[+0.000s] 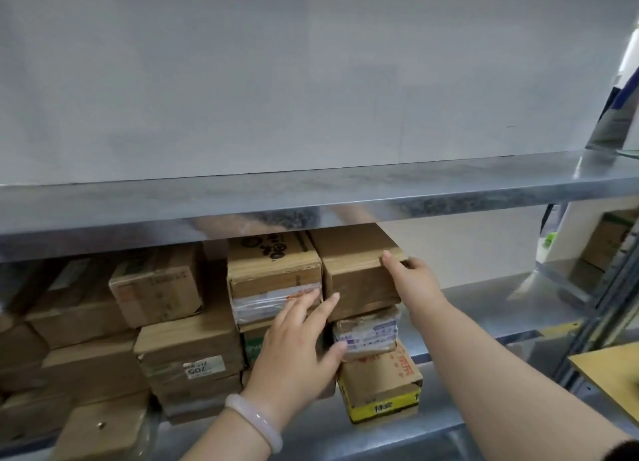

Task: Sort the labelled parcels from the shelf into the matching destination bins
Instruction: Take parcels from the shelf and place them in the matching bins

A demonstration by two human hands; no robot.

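Note:
A plain brown parcel tops the rightmost stack on the lower metal shelf. My right hand grips its right front corner, thumb on the top edge. My left hand, a pale bangle on its wrist, reaches in with straight fingers that touch the front of that parcel's left edge and the taped parcel next to it. Below the brown parcel sit a small taped parcel and a box with a yellow band.
Several more cardboard parcels fill the left of the shelf; one bears a white label reading "60". The upper metal shelf overhangs the stacks closely. A shelf upright stands at right, beside a yellow-topped surface.

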